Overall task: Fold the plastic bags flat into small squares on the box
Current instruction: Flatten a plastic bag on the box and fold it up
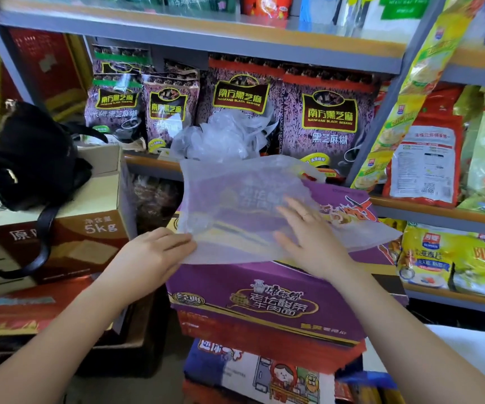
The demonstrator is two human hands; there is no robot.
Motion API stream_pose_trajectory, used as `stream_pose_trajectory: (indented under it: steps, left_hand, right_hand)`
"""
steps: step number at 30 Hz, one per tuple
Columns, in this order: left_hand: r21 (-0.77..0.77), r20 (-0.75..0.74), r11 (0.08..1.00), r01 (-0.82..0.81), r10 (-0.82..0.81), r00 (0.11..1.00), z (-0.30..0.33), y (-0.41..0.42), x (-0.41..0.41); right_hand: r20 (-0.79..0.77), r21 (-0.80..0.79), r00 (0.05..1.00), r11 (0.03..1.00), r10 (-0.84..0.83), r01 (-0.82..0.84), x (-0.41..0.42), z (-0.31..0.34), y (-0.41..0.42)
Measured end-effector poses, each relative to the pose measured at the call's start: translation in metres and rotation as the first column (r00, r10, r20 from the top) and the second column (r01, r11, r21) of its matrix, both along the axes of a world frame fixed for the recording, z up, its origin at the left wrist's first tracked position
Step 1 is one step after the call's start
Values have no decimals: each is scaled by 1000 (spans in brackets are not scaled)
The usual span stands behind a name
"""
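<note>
— Head view: what is being shown at the centre?

— A translucent bag (pixel 235 205) is being spread flat over the top of a purple box (pixel 264 301). Its far right corner is hanging past the box edge.

— How is the bag being held?

— Its near left edge is being pinched by the left hand (pixel 151 255), with the thumb on top and the other fingers curled underneath. The right hand (pixel 311 237) is being laid flat on the bag, its fingers (pixel 290 208) straight and slightly spread, pressing the plastic down. A thin ring is being worn on one finger.

— Is more plastic being kept nearby?

— A crumpled heap of clear bags (pixel 226 135) is being kept just behind the flat bag, on the shelf (pixel 148 163) in front of sesame packets (pixel 327 118).

— What else is being seen?

— A black handbag (pixel 28 156) is being rested on a brown carton (pixel 90 228) at the left. Yellow cereal packs (pixel 439 258) are being displayed on the right shelves. More printed cartons are being stacked under the box.
</note>
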State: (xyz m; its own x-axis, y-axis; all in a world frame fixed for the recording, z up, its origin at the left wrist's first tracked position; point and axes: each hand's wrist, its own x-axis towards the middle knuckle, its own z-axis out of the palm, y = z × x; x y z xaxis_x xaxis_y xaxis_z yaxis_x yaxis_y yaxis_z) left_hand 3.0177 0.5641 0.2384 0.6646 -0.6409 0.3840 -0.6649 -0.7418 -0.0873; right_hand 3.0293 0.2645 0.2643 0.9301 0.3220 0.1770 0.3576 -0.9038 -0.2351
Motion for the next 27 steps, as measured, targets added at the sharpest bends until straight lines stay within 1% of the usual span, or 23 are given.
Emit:
stream_pose_trajectory:
  steps: [1, 2, 3, 5, 6, 7, 8, 10, 12, 13, 14, 16, 18, 20, 21, 22, 23, 24, 25, 27]
  left_hand:
    - [-23, 56, 999, 45, -44, 997, 2, -3, -3]
    - [-44, 110, 995, 84, -79, 991, 4, -8, -6]
    - [-63, 162, 990, 125, -113, 980, 7, -14, -8]
    - [-114, 245, 973, 199, -167, 955, 13, -31, -12]
    - [-145, 275, 960, 238, -192, 942, 15, -40, -14]
    - [-173, 290, 945, 278, -221, 931, 17, -46, -16]
    - [-195, 283, 932, 306, -245, 927, 19, -51, -16]
    - [-202, 195, 934, 295, -257, 946, 18, -49, -7]
    - [-145, 61, 966, 215, -208, 976, 12, -37, 13]
    - [-105, 8, 979, 177, -177, 984, 8, -30, 22]
    - [-68, -16, 986, 149, -150, 988, 5, -25, 30]
    - [-35, -28, 990, 138, -139, 990, 1, -20, 41]
    - [-70, -66, 980, 187, -192, 979, -1, -21, 45]
    - [-115, -86, 963, 245, -255, 963, -2, -24, 46]
    - [-133, -72, 953, 272, -283, 956, -3, -26, 45]
    - [-149, -57, 942, 300, -311, 949, -6, -29, 43]
    - [-170, -38, 929, 329, -340, 940, -8, -34, 40]
    - [-196, -18, 914, 356, -367, 930, -11, -40, 37]
    - [-229, 1, 897, 377, -387, 922, -12, -47, 33]
    - [-295, 35, 865, 406, -415, 909, -11, -61, 26]
  right_hand:
    - [2, 51, 990, 989, 140, -140, -7, 5, 12]
    - [31, 40, 964, 963, 264, -265, -15, 6, 23]
    - [107, -34, 931, 937, 350, -349, -21, 6, 32]
    - [283, -187, 855, 900, 434, -395, -27, 5, 44]
    - [348, -209, 830, 899, 436, -385, -28, 6, 46]
    - [377, -193, 824, 906, 422, -376, -27, 6, 44]
    - [375, -145, 836, 916, 400, -373, -27, 7, 40]
    - [297, 34, 895, 933, 334, -359, -28, 8, 20]
    - [156, 226, 955, 932, 252, -283, -30, 6, -7]
    - [87, 278, 973, 933, 214, -230, -31, 5, -21]
    - [30, 289, 984, 940, 178, -179, -33, 3, -35]
    - [-79, 270, 992, 960, 94, -69, -34, 1, -61]
    - [-189, 295, 982, 954, -1, 57, -35, 5, -81]
    - [-242, 252, 968, 960, -61, 123, -34, 15, -90]
    - [-240, 191, 966, 971, -99, 147, -34, 22, -87]
    - [-203, 131, 969, 977, -142, 171, -32, 28, -79]
    - [-120, 92, 976, 977, -181, 193, -32, 33, -65]
    - [-40, 82, 985, 982, -170, 173, -32, 37, -47]
    - [1, 81, 996, 993, -85, 85, -34, 38, -25]
    - [-66, 11, 991, 993, 115, -115, -36, 34, 16]
